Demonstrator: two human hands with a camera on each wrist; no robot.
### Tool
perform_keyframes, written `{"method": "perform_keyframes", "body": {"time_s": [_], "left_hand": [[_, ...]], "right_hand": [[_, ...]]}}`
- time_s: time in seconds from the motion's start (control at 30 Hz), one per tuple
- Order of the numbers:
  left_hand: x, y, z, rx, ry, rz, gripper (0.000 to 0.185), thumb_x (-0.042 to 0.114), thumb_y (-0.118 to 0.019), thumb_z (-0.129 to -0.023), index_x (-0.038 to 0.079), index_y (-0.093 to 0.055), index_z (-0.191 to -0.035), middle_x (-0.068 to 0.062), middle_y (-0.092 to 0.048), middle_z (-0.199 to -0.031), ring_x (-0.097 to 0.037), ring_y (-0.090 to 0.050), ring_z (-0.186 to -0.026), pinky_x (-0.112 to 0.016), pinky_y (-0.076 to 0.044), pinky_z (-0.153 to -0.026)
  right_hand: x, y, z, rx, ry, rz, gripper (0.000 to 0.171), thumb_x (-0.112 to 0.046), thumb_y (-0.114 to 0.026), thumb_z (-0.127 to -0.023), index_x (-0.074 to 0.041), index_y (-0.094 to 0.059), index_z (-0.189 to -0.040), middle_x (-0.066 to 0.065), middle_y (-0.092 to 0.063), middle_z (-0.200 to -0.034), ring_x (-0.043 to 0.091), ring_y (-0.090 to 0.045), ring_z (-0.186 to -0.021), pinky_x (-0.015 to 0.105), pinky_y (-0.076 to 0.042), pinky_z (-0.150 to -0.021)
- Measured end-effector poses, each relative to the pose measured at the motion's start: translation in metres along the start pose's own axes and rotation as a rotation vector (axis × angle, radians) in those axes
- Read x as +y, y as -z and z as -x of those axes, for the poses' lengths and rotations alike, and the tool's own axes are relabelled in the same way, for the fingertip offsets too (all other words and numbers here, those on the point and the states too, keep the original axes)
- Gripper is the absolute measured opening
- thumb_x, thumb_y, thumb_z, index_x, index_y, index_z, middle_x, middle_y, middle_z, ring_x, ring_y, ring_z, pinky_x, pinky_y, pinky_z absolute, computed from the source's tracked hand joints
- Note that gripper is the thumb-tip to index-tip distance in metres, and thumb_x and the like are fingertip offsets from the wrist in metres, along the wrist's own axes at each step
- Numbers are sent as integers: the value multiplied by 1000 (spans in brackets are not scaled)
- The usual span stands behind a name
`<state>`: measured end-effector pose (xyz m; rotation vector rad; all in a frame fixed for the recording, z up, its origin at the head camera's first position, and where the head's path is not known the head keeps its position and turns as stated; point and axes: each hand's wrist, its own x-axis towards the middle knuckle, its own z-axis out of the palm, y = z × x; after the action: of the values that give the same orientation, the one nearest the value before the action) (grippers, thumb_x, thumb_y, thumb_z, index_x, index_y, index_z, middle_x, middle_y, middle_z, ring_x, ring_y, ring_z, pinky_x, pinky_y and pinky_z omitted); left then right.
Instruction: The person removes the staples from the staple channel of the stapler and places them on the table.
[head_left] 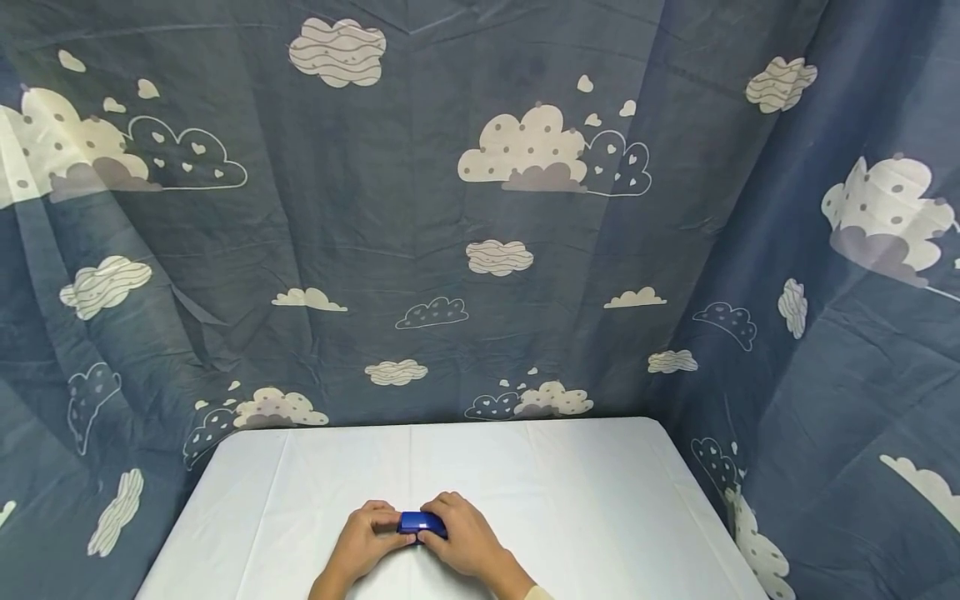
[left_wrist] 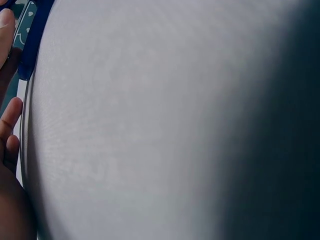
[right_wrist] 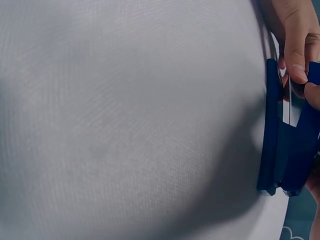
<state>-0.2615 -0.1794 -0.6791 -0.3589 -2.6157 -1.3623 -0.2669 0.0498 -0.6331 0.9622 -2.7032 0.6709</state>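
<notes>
A small blue stapler (head_left: 422,523) sits low over the near middle of the white table (head_left: 585,500), gripped between our two hands. Our left hand (head_left: 367,533) curls its fingers round the left end; our right hand (head_left: 465,533) wraps the right end, fingertips (right_wrist: 299,70) pinching the blue body. The right wrist view shows the stapler's (right_wrist: 287,145) dark blue side and a strip of metal against the white cloth. Behind the table hangs a blue curtain (head_left: 420,208) printed with clouds.
</notes>
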Motion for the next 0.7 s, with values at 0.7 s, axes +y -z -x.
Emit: {"method": "perform_keyframes", "body": {"time_s": [0.7], "left_hand": [[2, 2, -2, -29, 44, -63, 30, 47, -90, -75, 27, -83, -97, 9, -69, -102, -9, -62, -100, -34, -55, -91]], "right_hand": [[7, 28, 1, -72, -98, -125, 32, -39, -72, -97, -18, -72, -121, -7, -72, -114, 7, -68, -106, 33, -58, -93]]}}
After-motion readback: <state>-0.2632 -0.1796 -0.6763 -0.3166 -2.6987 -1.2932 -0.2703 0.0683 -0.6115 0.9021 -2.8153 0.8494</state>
